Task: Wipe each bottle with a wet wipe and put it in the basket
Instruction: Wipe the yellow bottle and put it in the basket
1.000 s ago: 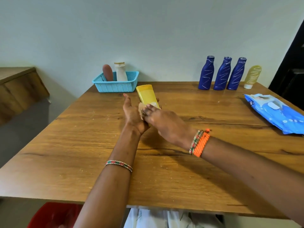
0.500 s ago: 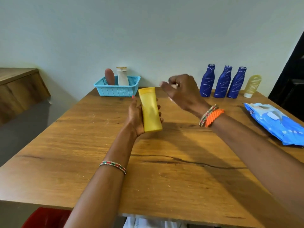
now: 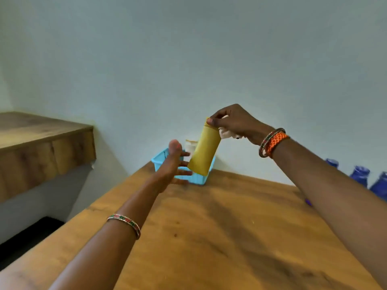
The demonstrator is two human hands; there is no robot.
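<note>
My right hand (image 3: 234,122) pinches the top of a yellow bottle (image 3: 205,151) and also holds a crumpled white wipe (image 3: 225,132) against its palm. The bottle hangs tilted above the light blue basket (image 3: 160,160) at the table's far left edge. A white bottle (image 3: 190,145) shows inside the basket, mostly hidden behind the yellow one. My left hand (image 3: 174,162) is open, fingers spread, just left of the yellow bottle's lower end and in front of the basket, not gripping it.
The wooden table (image 3: 219,237) fills the foreground. Three blue bottles (image 3: 360,176) stand blurred at the far right edge. A wooden ledge (image 3: 41,139) juts from the wall on the left. The wall rises right behind the basket.
The yellow bottle passed from my left hand to my right, which carried it up and over to the basket. My left hand let go and opened. The view swung left and up.
</note>
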